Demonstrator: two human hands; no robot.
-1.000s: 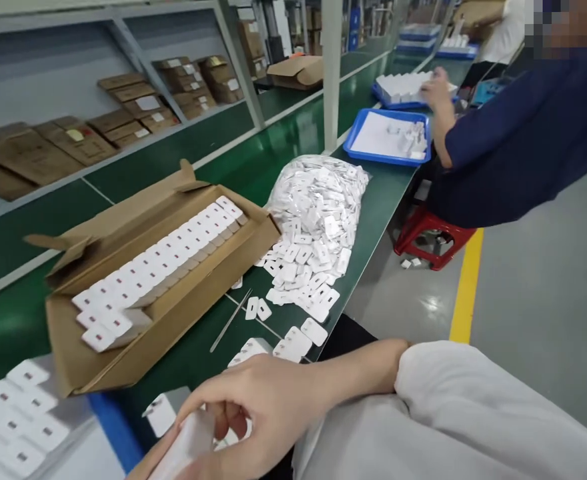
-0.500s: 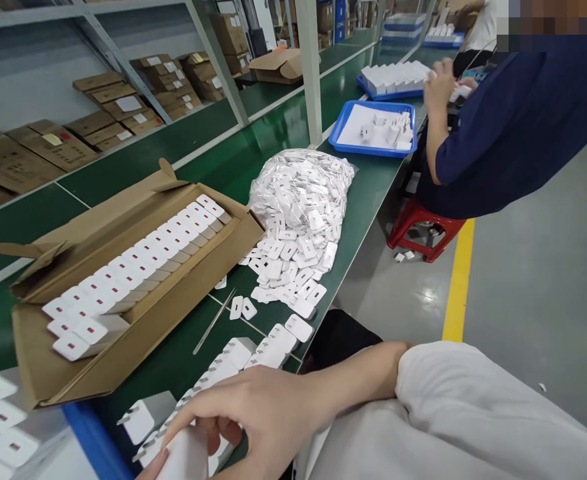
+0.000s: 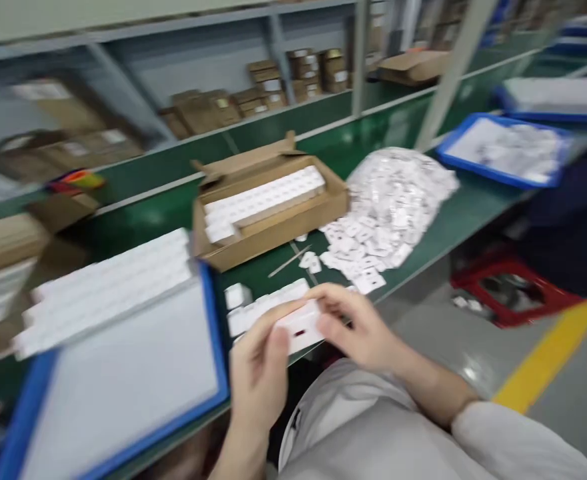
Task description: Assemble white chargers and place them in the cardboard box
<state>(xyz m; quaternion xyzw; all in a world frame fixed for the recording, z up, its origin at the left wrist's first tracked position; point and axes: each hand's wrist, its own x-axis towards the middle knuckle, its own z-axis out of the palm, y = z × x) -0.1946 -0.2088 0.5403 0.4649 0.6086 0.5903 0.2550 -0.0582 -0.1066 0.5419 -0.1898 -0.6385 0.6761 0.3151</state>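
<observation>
Between my left hand (image 3: 263, 363) and my right hand (image 3: 361, 327) is a white charger (image 3: 299, 321), its end face with a dark red port turned up toward me. Thumb and fingers of both hands close on it from either side. Just behind my hands stands a row of white chargers (image 3: 256, 313), partly hidden by the left one. Tweezers (image 3: 288, 262) lie farther back on the green table, beside a few loose white cover pieces (image 3: 311, 262). A large heap of such pieces (image 3: 398, 193) spills from a clear plastic bag.
A cardboard box (image 3: 273, 243) holding rows of chargers is behind the tweezers. At left, a blue tray (image 3: 211, 333) carries more chargers on a white sheet. Another blue tray (image 3: 473, 160) of small parts sits at right, near a person in dark blue (image 3: 573, 227) and a red stool (image 3: 518, 293).
My view has swung left, bringing the blue tray at left more fully into sight. Both hands now hold the charger in front of me; before, one hand showed clearly, low by the row.
</observation>
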